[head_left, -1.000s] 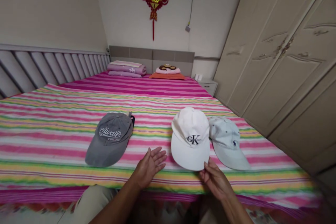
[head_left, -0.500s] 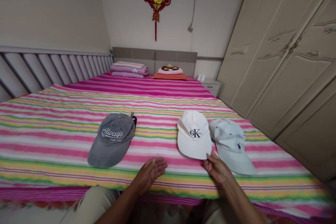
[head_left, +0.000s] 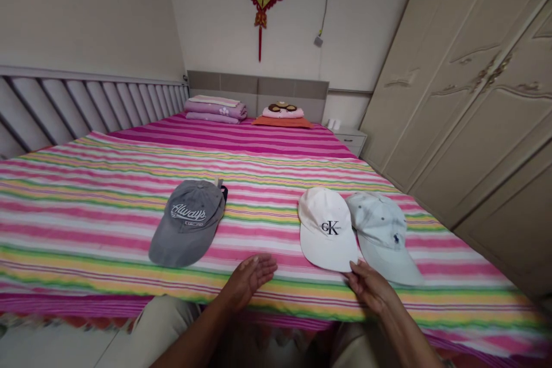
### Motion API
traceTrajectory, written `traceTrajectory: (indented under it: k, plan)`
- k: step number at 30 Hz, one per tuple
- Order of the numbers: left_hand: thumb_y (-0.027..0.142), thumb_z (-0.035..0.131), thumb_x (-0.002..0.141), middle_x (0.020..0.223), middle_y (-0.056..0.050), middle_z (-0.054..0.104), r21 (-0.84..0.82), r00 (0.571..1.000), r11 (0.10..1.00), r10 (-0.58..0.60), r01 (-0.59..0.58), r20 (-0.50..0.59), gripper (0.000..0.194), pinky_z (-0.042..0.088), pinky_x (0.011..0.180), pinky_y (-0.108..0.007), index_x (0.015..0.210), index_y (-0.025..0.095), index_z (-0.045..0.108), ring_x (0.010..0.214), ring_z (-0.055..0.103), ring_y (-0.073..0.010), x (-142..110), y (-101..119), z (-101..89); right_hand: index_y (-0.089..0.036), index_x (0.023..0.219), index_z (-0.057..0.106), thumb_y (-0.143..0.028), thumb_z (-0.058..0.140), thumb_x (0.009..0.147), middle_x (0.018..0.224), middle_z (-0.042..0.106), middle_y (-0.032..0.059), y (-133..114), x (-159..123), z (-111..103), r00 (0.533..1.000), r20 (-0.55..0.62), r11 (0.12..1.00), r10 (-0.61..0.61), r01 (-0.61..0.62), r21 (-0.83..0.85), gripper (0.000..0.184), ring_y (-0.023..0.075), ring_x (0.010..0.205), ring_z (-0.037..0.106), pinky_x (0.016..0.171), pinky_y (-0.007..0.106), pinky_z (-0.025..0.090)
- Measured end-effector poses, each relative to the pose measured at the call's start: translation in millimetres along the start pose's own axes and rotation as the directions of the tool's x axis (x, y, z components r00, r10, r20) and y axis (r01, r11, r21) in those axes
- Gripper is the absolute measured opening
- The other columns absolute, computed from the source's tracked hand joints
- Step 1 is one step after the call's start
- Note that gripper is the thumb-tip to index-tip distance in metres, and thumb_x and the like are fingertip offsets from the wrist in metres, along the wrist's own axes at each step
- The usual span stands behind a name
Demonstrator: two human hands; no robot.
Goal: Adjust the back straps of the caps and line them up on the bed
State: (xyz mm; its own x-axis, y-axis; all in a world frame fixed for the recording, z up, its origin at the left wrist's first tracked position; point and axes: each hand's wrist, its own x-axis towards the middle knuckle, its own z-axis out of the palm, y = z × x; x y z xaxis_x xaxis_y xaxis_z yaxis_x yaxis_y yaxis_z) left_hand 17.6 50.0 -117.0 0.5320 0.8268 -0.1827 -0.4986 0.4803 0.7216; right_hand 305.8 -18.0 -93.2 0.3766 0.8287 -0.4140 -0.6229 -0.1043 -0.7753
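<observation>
My right hand (head_left: 368,286) pinches the front right edge of the brim of a white baseball cap (head_left: 321,224) with dark "CK"-like letters. That cap lies against a pale blue-grey cap (head_left: 382,230) with a small dark emblem, just to its right. My left hand (head_left: 250,279) is held near the front of the bed, fingers stretched out and holding nothing. To its left, a grey baseball cap (head_left: 190,218) with white "Always" lettering rests on the striped sheet, apart from both hands.
The caps lie on a bed with a multicoloured striped sheet (head_left: 107,184). Folded purple bedding (head_left: 213,110) and a small pink and orange pile (head_left: 282,115) sit by the headboard (head_left: 293,89). A wardrobe (head_left: 457,103) stands right; a white railing (head_left: 95,98) runs left.
The white cap has shifted slightly toward me and to the right, with my right hand on its brim. My left hand keeps about the same place. The view has tilted a little.
</observation>
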Motion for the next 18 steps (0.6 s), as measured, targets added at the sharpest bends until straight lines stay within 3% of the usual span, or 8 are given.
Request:
traceTrajectory:
  k: [8, 18]
  plan:
    - [0.035, 0.058, 0.075, 0.094, -0.015, 0.066, 0.002, 1.000, 1.000, 0.006, -0.006, -0.001, 0.027, 0.035, 0.092, -0.042, 0.088, 0.012, 0.065, 0.096, 0.059, -0.0253, -1.5, 0.1, 0.9, -0.017, 0.067, 0.047, -0.001, 0.071, 0.054, 0.047, 0.057, -0.0071, 2.4, -9.0, -1.4, 0.995, -0.098, 0.998, -0.024, 0.017, -0.064, 0.032, 0.0082, 0.039, 0.058, 0.037, 0.012, 0.050]
    - [0.036, 0.058, 0.075, 0.091, -0.014, 0.067, -0.003, 0.999, 0.999, 0.048, -0.048, 0.019, 0.027, 0.036, 0.090, -0.041, 0.088, 0.012, 0.065, 0.091, 0.061, -0.0242, -3.0, -5.0, -1.0, -0.019, 0.075, 0.046, -0.010, 0.074, 0.047, 0.050, 0.060, -0.0043, 8.5, -21.1, 0.3, 0.985, -0.154, 0.986, -0.073, 0.048, -0.160, 0.040, 0.0145, 0.046, 0.061, 0.040, 0.021, 0.051]
